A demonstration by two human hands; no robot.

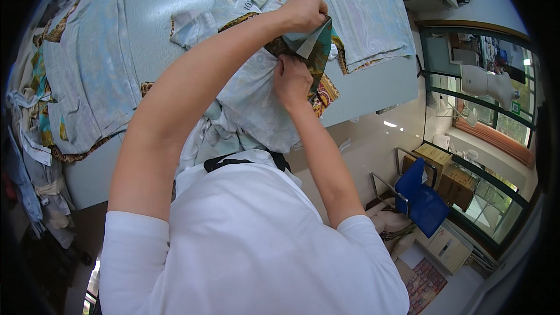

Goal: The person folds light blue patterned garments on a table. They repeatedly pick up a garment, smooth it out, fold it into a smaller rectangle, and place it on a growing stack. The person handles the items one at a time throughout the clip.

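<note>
A pale, patterned garment with brown and teal paisley trim is bunched on the work table and hangs over the edge toward my body. My left hand reaches across and pinches the upper corner of a teal-and-brown trim piece, whose grey underside is folded into view. Just below, my right hand presses its curled fingers on the garment beside the dark trim; whether fabric is pinched there cannot be told. A round white tag bearing writing lies on the fabric beyond my left forearm.
Pale fabric pieces lie stacked at the left and the upper right of the table. More cloth hangs off the left end. Right of the table are a blue chair, cardboard boxes and windows; a mannequin torso shows there.
</note>
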